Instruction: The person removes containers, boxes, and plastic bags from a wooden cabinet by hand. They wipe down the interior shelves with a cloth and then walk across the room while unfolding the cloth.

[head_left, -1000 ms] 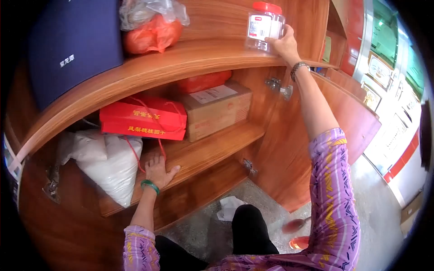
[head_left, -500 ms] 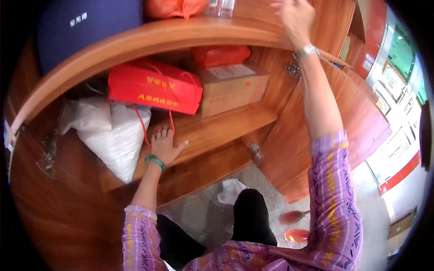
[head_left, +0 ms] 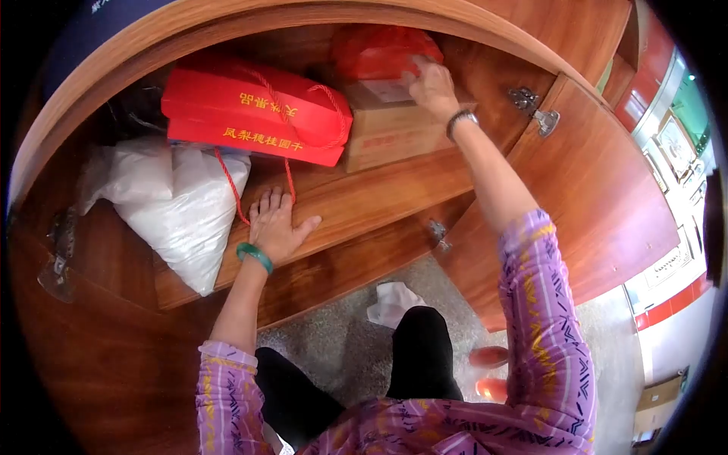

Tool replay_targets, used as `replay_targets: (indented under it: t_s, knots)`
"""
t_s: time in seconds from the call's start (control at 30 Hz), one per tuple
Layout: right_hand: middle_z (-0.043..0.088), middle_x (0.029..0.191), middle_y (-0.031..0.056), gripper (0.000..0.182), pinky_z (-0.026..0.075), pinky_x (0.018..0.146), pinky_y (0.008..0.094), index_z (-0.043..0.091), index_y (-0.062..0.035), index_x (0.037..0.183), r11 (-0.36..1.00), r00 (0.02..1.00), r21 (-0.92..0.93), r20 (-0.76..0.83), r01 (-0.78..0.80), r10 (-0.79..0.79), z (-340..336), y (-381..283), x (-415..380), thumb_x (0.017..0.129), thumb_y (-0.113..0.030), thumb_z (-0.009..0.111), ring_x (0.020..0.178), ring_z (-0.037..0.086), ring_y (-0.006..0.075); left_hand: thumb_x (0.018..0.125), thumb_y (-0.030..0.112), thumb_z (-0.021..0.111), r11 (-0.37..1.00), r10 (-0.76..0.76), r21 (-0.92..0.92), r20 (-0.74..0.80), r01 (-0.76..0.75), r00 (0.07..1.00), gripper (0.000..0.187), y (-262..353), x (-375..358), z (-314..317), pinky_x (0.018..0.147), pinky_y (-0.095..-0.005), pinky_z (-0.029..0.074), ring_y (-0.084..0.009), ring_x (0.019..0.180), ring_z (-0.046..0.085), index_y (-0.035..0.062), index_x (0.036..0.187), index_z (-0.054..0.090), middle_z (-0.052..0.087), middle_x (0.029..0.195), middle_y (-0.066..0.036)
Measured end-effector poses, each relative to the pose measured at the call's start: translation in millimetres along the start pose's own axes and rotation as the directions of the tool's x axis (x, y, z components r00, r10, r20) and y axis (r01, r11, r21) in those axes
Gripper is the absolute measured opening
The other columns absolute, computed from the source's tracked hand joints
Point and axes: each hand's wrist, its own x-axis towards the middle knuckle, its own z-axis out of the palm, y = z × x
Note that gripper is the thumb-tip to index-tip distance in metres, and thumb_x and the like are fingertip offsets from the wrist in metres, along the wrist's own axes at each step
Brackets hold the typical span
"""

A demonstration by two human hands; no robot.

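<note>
My left hand (head_left: 274,227), with a green bangle at its wrist, lies flat with fingers spread on the shelf board (head_left: 356,205). Its fingertips are beside the red cord of a red gift box (head_left: 220,114) with yellow lettering. To its left, a clear bag of white material (head_left: 193,205) hangs partly over the shelf edge. Deeper in the cabinet, my right hand (head_left: 436,91) has its bent fingers closed at the lower right edge of a red plastic bag (head_left: 379,49). That bag rests on a cardboard box (head_left: 394,136), whose top is partly hidden by the hand.
An open wooden door (head_left: 569,205) stands to the right on metal hinges (head_left: 544,117). The curved edge of the upper shelf (head_left: 303,11) runs above my arms. A crumpled white piece (head_left: 394,303) lies on the floor by my knee, and a dark blue box (head_left: 83,45) shows at upper left.
My right hand has come down from the upper shelf to the red plastic bag. The view has tilted lower, while my left hand stays on the shelf board.
</note>
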Motion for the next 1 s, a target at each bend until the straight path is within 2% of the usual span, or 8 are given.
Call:
replay_targets:
  t_s: [0.13,0.2,0.27,0.4,0.73,0.8,0.87,1.0]
  knots:
    - [0.061,0.093,0.0211,0.035,0.047,0.078,0.0437,0.061,-0.0043,0.103,0.972,0.993,-0.226,0.111,0.059,-0.035,38,22,38,0.077,-0.028,0.060,0.093,0.057,0.0350,0.079,0.061,0.048,0.999,0.010,0.045,0.005,-0.010,1.000,0.081,0,2,0,0.102,-0.0517,0.022,-0.0420,0.125,0.030,-0.0069,0.123,0.042,0.036,0.133,-0.026]
    - [0.061,0.093,0.0194,0.031,0.047,0.078,0.0437,0.062,-0.0035,0.096,0.965,0.992,-0.235,-0.014,0.118,-0.125,53,23,46,0.078,-0.029,0.060,0.094,0.057,0.0348,0.078,0.060,0.051,1.000,0.021,0.024,-0.007,-0.020,1.000,0.079,0,3,0,0.101,-0.0523,0.023,-0.0421,0.124,0.031,-0.0071,0.121,0.044,0.037,0.132,-0.027]
    - [0.058,0.108,0.0222,0.040,0.043,0.087,0.0433,0.056,-0.0059,0.115,0.957,0.960,-0.287,0.277,0.037,0.046,48,11,54,0.077,-0.017,0.058,0.105,0.052,0.0364,0.078,0.058,0.052,0.998,0.037,0.048,-0.061,-0.035,0.997,0.076,-1,3,5,0.100,-0.0513,0.025,-0.0406,0.122,0.034,-0.0061,0.117,0.046,0.040,0.130,-0.026]
    - [0.059,0.101,0.0229,0.035,0.045,0.084,0.0423,0.060,-0.0058,0.112,0.953,0.938,-0.291,0.300,-0.081,0.171,42,2,55,0.079,-0.016,0.057,0.098,0.055,0.0372,0.077,0.056,0.054,0.996,0.072,0.053,-0.133,-0.065,0.989,0.071,-3,3,9,0.097,-0.0508,0.027,-0.0390,0.120,0.038,-0.0048,0.114,0.049,0.043,0.128,-0.025]
    - [0.064,0.084,0.0190,0.025,0.049,0.074,0.0435,0.066,-0.0066,0.091,0.993,0.996,-0.115,0.091,0.033,-0.023,28,-6,28,0.073,-0.023,0.063,0.085,0.061,0.0364,0.078,0.057,0.053,0.996,0.057,0.080,-0.103,-0.049,0.993,0.075,-5,3,12,0.100,-0.0514,0.026,-0.0402,0.121,0.036,-0.0050,0.119,0.046,0.040,0.130,-0.025]
    - [0.065,0.086,0.0187,0.034,0.048,0.079,0.0425,0.064,-0.0063,0.102,0.995,0.975,0.048,0.211,-0.083,0.071,29,-10,9,0.079,-0.031,0.061,0.087,0.061,0.0350,0.078,0.057,0.053,0.996,0.056,0.078,-0.097,-0.048,0.994,0.075,-5,3,12,0.100,-0.0514,0.026,-0.0403,0.121,0.036,-0.0050,0.119,0.045,0.040,0.131,-0.024]
    - [0.063,0.099,0.0188,0.043,0.045,0.086,0.0406,0.060,-0.0070,0.112,0.986,0.912,0.081,0.375,0.147,-0.167,34,-12,-8,0.083,-0.039,0.057,0.095,0.060,0.0337,0.078,0.057,0.053,0.996,0.052,0.076,-0.093,-0.045,0.994,0.075,-4,3,11,0.100,-0.0515,0.026,-0.0403,0.121,0.036,-0.0050,0.120,0.045,0.040,0.131,-0.024]
    - [0.055,0.119,0.0191,0.057,0.037,0.098,0.0390,0.056,-0.0087,0.119,0.953,0.718,0.088,0.678,-0.289,0.155,-24,-82,8,0.082,-0.052,0.053,0.116,0.048,0.0308,0.078,0.059,0.051,0.997,0.027,0.077,-0.073,-0.021,0.997,0.077,-3,3,11,0.100,-0.0504,0.025,-0.0393,0.122,0.035,-0.0045,0.120,0.044,0.040,0.131,-0.024]
